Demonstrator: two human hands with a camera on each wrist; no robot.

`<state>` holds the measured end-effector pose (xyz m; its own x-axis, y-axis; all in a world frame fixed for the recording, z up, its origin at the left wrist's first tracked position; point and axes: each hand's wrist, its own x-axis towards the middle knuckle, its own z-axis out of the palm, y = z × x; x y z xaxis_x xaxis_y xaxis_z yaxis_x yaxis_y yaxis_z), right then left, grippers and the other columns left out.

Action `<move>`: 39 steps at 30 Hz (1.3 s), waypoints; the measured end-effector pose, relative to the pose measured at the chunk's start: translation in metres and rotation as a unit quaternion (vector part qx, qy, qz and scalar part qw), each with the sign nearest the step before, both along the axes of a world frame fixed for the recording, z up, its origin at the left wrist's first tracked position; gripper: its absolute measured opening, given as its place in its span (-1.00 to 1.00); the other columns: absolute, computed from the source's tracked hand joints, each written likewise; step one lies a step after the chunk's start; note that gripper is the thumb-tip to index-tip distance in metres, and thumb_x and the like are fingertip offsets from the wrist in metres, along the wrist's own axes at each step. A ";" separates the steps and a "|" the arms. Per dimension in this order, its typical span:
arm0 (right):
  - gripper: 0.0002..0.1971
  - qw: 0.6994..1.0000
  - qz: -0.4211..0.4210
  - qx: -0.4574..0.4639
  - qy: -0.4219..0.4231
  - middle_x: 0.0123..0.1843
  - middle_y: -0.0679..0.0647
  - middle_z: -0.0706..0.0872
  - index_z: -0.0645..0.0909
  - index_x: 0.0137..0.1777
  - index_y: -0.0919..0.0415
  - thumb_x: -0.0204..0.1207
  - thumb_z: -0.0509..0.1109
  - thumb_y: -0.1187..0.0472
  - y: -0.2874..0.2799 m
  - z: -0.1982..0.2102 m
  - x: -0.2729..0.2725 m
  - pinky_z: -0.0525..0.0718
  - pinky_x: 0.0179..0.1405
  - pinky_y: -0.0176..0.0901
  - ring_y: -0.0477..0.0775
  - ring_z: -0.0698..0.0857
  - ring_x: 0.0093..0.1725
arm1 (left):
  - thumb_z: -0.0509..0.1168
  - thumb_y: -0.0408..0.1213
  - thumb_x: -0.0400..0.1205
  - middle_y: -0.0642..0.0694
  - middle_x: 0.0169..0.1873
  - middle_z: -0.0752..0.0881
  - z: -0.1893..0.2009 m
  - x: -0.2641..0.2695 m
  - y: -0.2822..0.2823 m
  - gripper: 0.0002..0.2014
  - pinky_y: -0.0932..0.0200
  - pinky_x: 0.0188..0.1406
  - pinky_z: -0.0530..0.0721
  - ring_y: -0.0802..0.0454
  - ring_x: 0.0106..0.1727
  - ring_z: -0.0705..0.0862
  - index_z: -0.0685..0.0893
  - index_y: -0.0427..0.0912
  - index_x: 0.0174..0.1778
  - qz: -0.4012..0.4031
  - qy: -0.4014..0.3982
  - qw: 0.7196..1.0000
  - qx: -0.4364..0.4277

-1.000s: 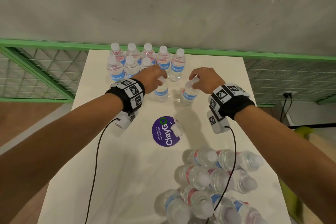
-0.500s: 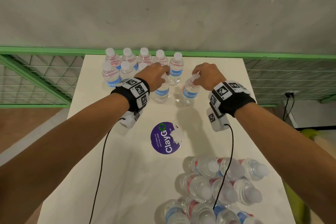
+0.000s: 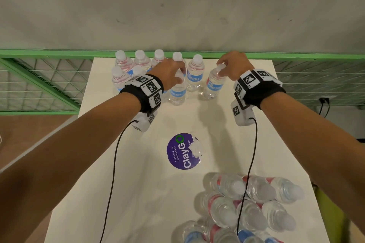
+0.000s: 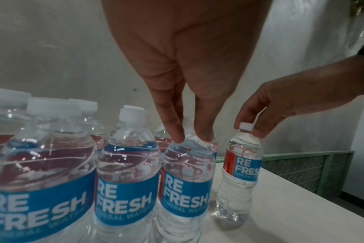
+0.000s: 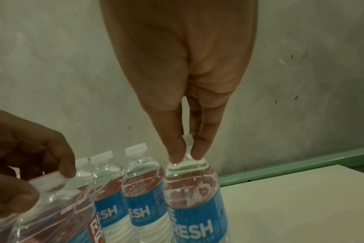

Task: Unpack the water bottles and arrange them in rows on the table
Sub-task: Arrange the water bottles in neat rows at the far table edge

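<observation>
Head view: left hand (image 3: pixel 171 74) and right hand (image 3: pixel 233 67) each pinch a bottle neck near the table's far edge (image 3: pixel 256 59).

A pale grey, scuffed plaster wall (image 3: pixel 177 6) fills the far side of the room under dim, even light. Along its foot runs a green-painted metal railing (image 3: pixel 59 53) with wire mesh panels (image 3: pixel 39 85). A white rectangular surface (image 3: pixel 138 193) bears a round purple sticker (image 3: pixel 181 152). Brown floor (image 3: pixel 29 134) shows at left; black cables (image 3: pixel 324 104) hang at right.
</observation>
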<state>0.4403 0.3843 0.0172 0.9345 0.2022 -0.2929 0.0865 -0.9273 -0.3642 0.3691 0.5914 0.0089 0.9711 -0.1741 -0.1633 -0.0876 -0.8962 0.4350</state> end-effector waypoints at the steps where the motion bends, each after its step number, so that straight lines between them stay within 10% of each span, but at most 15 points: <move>1: -0.62 1.000 0.001 0.000 -0.003 0.26 0.19 0.67 0.67 0.24 0.20 0.40 0.49 0.35 0.001 -0.001 0.002 0.54 -0.04 -0.18 0.21 0.66 0.19 | 0.35 -0.32 0.54 -0.26 0.01 0.68 0.001 0.001 0.000 -0.77 0.14 -0.07 0.40 -0.17 0.04 0.60 0.62 -0.24 0.10 -0.001 0.000 1.000 0.002; 6: -0.59 1.000 -0.002 0.002 -0.019 0.32 0.17 0.64 0.66 0.28 0.21 0.39 0.50 0.35 0.005 -0.003 0.010 0.57 0.14 -0.13 0.21 0.63 0.26 | 0.37 -0.28 0.53 -0.25 0.02 0.69 0.001 0.006 -0.001 -0.75 0.12 -0.09 0.43 -0.05 -0.08 0.52 0.61 -0.21 0.10 0.004 -0.004 1.000 0.009; 35: -0.56 1.000 0.005 0.025 -0.002 0.28 0.20 0.64 0.63 0.25 0.20 0.35 0.55 0.32 0.011 -0.004 0.023 0.52 -0.21 -0.20 0.19 0.63 0.05 | 0.38 -0.22 0.54 -0.26 0.05 0.65 -0.006 0.009 -0.001 -0.68 0.08 -0.06 0.45 -0.03 -0.09 0.46 0.57 -0.20 0.17 0.023 -0.003 1.000 -0.002; 39: -0.36 0.999 0.026 0.037 0.006 0.36 0.20 0.52 0.50 0.38 0.02 0.28 0.62 0.12 0.020 -0.007 0.020 0.57 0.18 -0.03 0.25 0.60 0.27 | 0.37 -0.23 0.55 -0.27 0.05 0.64 -0.006 0.007 0.000 -0.68 0.10 -0.04 0.43 -0.01 -0.08 0.44 0.57 -0.23 0.18 0.026 -0.008 0.999 -0.016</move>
<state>0.4604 0.4047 0.0102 0.9187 0.2713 -0.2871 0.1279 -0.8920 -0.4336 0.3764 0.5909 0.0029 0.9816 -0.1277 -0.1421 -0.0484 -0.8856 0.4619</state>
